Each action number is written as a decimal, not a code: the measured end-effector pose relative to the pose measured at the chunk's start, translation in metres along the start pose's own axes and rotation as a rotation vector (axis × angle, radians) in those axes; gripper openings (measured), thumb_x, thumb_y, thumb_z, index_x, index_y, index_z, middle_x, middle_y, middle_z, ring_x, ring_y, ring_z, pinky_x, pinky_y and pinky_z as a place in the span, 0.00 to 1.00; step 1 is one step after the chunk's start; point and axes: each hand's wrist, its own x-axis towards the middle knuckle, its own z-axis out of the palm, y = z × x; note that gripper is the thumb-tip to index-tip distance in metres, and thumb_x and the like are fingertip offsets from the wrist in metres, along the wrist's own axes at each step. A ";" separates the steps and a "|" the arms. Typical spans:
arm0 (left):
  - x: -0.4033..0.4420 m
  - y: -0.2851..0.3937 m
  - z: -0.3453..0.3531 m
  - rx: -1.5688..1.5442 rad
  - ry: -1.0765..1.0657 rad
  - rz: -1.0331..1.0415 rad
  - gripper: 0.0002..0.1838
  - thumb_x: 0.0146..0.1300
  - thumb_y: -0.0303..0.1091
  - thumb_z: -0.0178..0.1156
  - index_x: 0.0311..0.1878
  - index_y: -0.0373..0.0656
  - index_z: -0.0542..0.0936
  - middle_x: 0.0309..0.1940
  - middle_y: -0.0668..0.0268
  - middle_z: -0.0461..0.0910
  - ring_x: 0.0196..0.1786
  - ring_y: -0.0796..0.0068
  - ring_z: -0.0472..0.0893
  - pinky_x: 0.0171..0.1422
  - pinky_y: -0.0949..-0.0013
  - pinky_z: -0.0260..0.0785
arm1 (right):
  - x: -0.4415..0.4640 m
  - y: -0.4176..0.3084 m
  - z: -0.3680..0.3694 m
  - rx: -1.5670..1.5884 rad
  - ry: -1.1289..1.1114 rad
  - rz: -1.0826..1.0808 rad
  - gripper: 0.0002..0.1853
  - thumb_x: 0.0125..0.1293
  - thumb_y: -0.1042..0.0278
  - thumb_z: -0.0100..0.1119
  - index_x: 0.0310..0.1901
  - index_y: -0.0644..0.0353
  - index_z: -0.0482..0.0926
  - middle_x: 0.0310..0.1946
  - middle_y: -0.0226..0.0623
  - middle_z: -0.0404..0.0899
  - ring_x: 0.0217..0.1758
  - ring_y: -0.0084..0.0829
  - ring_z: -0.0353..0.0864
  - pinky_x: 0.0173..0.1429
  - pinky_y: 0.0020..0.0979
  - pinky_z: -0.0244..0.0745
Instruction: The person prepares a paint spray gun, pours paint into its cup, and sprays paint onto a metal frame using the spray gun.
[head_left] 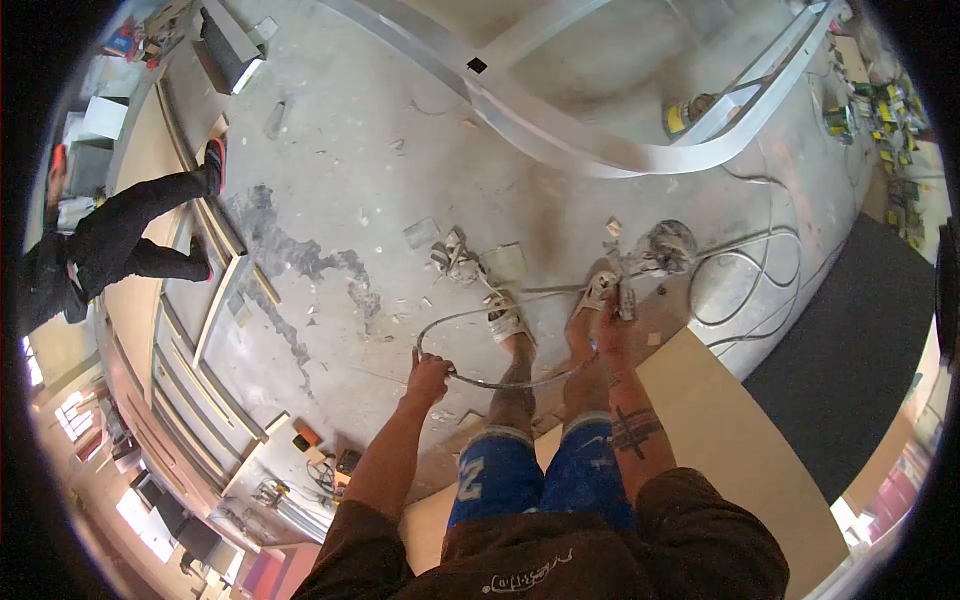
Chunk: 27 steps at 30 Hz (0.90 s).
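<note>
My left hand [430,378] is closed around a thin grey hose [510,385] in front of my left shin. The hose makes a loop between my hands, passes across my feet and runs off to the right. My right hand [606,335] is lowered in front of my right shin, its fingers closed at the end of the hose loop; their grip is partly hidden. Just beyond it on the floor are a small dusty tool-like object [627,300] and a round, dusty grey bundle [667,248], neither plain in kind.
A large curved white frame [600,160] stands ahead, with a yellow-labelled can [685,115] beside it. Coiled hose [745,280] lies right, near a black sheet [840,350] and a tan board [730,420]. Another person [130,230] walks at left by wooden strips [215,310].
</note>
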 end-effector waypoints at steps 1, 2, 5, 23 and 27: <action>0.002 0.002 -0.001 0.009 0.011 0.006 0.16 0.53 0.26 0.60 0.45 0.55 0.83 0.43 0.64 0.79 0.60 0.56 0.72 0.76 0.36 0.40 | -0.004 0.001 0.012 0.074 -0.016 -0.079 0.17 0.68 0.65 0.59 0.51 0.71 0.77 0.45 0.44 0.84 0.47 0.35 0.84 0.48 0.34 0.77; 0.003 0.004 -0.002 -0.024 0.075 0.000 0.15 0.50 0.24 0.61 0.41 0.53 0.84 0.41 0.66 0.80 0.57 0.60 0.74 0.76 0.41 0.45 | -0.007 0.001 0.022 0.149 -0.032 -0.157 0.17 0.68 0.65 0.59 0.51 0.69 0.77 0.45 0.44 0.83 0.47 0.36 0.84 0.49 0.34 0.77; 0.005 0.008 -0.003 -0.050 0.099 -0.048 0.14 0.51 0.24 0.60 0.40 0.52 0.84 0.41 0.66 0.80 0.57 0.59 0.73 0.76 0.41 0.44 | 0.006 0.026 0.055 0.071 -0.041 -0.253 0.15 0.69 0.67 0.58 0.53 0.65 0.77 0.44 0.45 0.83 0.47 0.36 0.84 0.49 0.32 0.77; 0.016 0.016 0.030 -0.067 -0.092 -0.124 0.19 0.53 0.26 0.59 0.49 0.53 0.82 0.43 0.63 0.82 0.54 0.54 0.76 0.71 0.39 0.49 | 0.050 0.011 0.092 0.147 -0.149 -0.624 0.20 0.65 0.66 0.62 0.56 0.65 0.76 0.37 0.41 0.85 0.35 0.32 0.86 0.37 0.32 0.79; 0.022 0.010 0.033 -0.051 -0.088 -0.138 0.18 0.54 0.26 0.59 0.48 0.53 0.82 0.45 0.63 0.82 0.54 0.53 0.76 0.73 0.38 0.46 | 0.046 0.012 0.093 0.216 -0.129 -0.412 0.19 0.66 0.66 0.61 0.55 0.66 0.76 0.37 0.40 0.85 0.35 0.30 0.86 0.35 0.30 0.78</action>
